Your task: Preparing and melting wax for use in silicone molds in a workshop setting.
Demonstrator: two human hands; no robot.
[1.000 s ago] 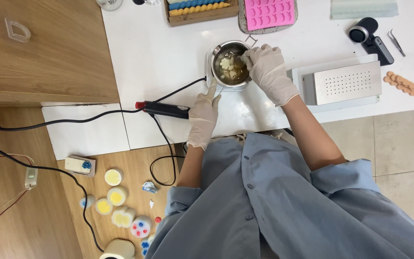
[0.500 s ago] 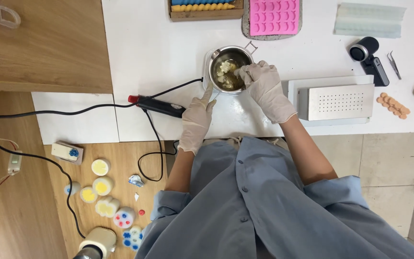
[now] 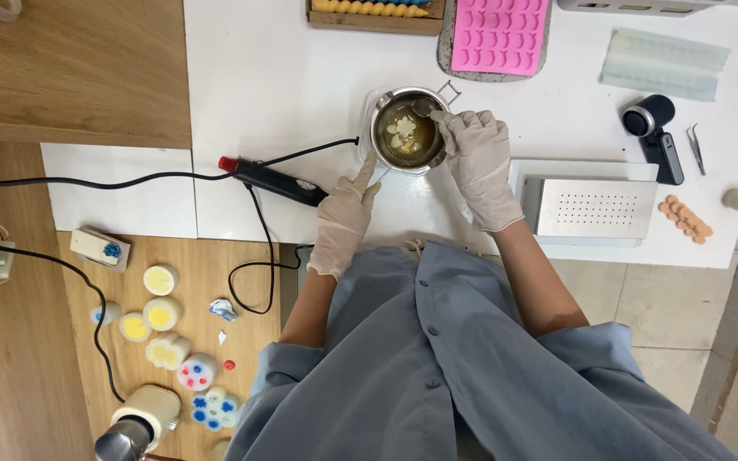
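A small metal pot stands on the white table, filled with yellowish liquid and pale solid chunks. My right hand, in a white glove, grips a metal spoon whose bowl rests at the pot's far rim. My gloved left hand is at the pot's near side. It holds the pot's handle, and its forefinger reaches up to the rim.
A black tool with a red tip and its cable lies left of the pot. Beyond are a pink silicone mould and a wooden tray. To the right sit a perforated metal box, a black device, tweezers. Round candles lie on the floor.
The view has drifted, so the table sits lower and further right in the frame. Both hands stay at the pot, and the spoon has shifted a little inside it.
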